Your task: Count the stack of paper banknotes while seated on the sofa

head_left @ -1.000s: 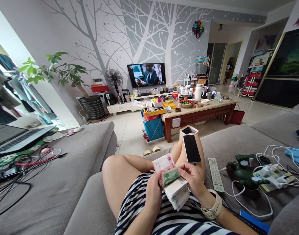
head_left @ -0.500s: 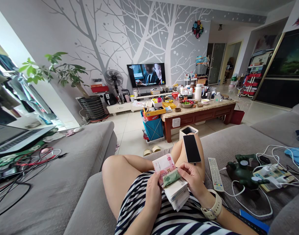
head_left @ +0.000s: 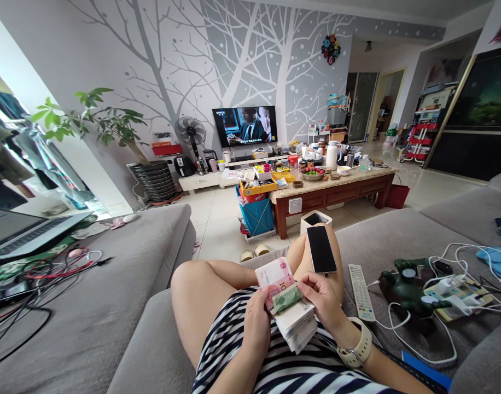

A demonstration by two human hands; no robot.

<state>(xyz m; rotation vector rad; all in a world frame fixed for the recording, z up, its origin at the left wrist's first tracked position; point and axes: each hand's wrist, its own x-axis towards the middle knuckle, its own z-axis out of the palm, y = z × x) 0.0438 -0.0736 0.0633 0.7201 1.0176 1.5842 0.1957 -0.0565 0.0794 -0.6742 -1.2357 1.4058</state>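
Observation:
I sit on a grey sofa (head_left: 111, 306) with a thick stack of banknotes (head_left: 293, 323) in my lap. My left hand (head_left: 256, 323) grips the stack from the left, its thumb near a pink note (head_left: 275, 275) that stands up at the top. My right hand (head_left: 326, 301), with a watch on its wrist, closes on the stack from the right, fingertips on a green note (head_left: 286, 297). A black phone (head_left: 321, 249) rests on my right knee just above the hands.
A white remote (head_left: 360, 291) lies right of my leg. Beside it are a dark green toy (head_left: 406, 290) and tangled white cables (head_left: 451, 284). A laptop (head_left: 24, 232) and wires sit at left. A cluttered coffee table (head_left: 336, 189) and a TV (head_left: 245, 126) lie ahead.
The green note has slid slightly down and right under my right fingers. Both hands stay on the stack. The TV picture has changed.

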